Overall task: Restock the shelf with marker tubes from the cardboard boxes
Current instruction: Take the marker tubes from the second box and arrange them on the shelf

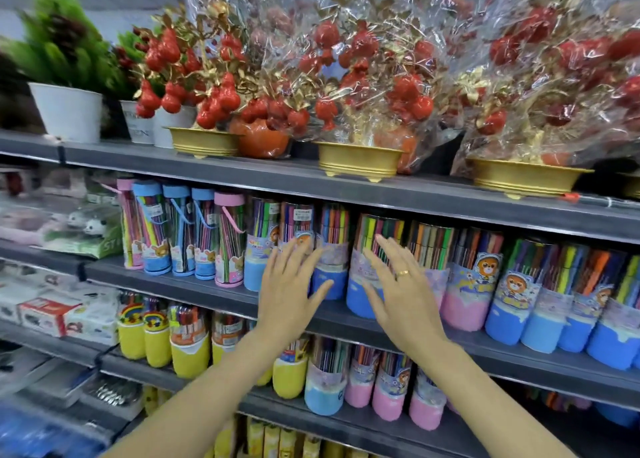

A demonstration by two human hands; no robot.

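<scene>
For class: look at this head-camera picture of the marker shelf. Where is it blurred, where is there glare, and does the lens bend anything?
Head view: the far left items and bottom left corner are smeared; the left hand is slightly soft at the fingertips; the cellophane wrap over the red fruit ornaments glints with white glare; the shelf edge slopes and bows, a wide-angle effect; lighting is even, with no hard shadows.

Grey shelving (398, 194) fills the view; wrapped red-fruit trees in gold pots (358, 161) stand on top, green plants (62, 41) to their left.

The grey shelf (207, 286) held upright marker tubes (464, 284) in a crowded row, slimmer handled tubes (180, 229) at its left end, while gold-potted red-fruited ornaments (356, 159) stood on the board above.
</scene>
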